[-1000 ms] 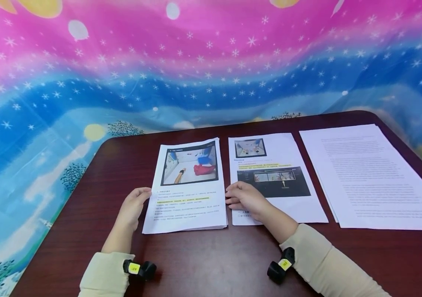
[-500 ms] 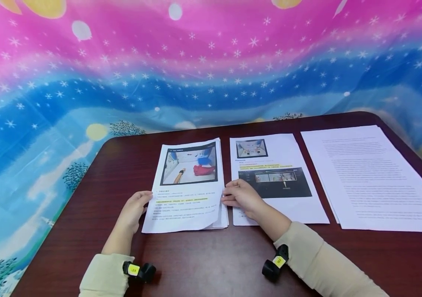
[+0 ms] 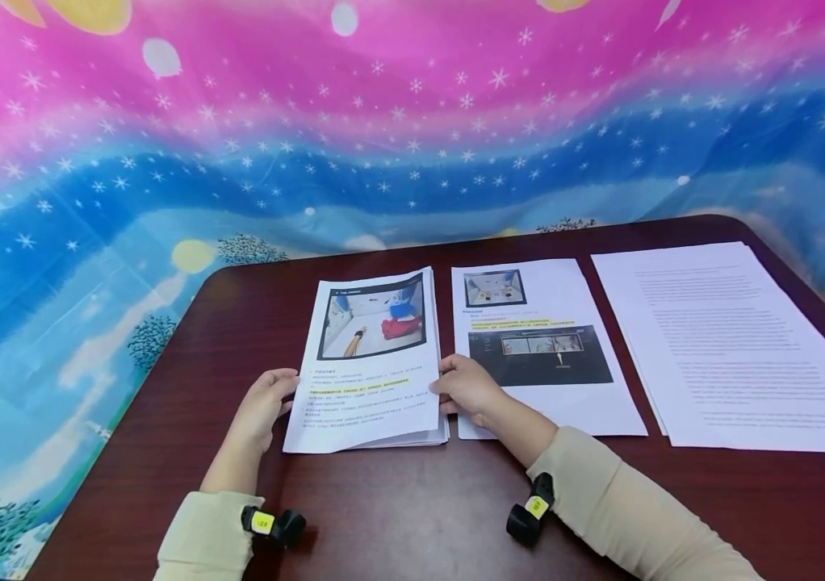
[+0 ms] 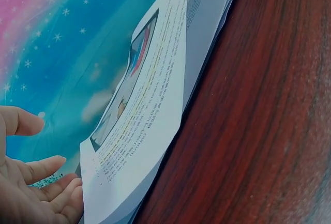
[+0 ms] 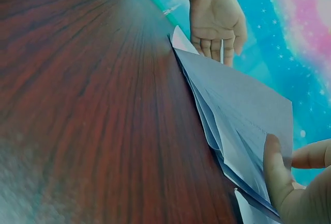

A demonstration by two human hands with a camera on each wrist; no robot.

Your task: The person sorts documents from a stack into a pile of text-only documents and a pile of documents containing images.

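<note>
In the head view a stack of printed sheets lies at the left of the dark wood table. Its top sheet carries a colour photo, text lines and a yellow highlight. My right hand pinches that sheet's right edge, thumb on the underside in the right wrist view. Along that side the sheet bows up off the pages beneath. At the stack's left edge is my left hand. Its extended fingers touch the paper's edge in the left wrist view, thumb apart from them.
Right of the stack lies a second printed sheet with two pictures. Farther right are overlapping text pages. The table has a rounded far edge against a pink and blue curtain. Each sleeve bears a black wrist camera.
My right hand has moved slightly left and now holds the top sheet's right edge, which has risen from the stack. My left hand has stayed nearly in place.
</note>
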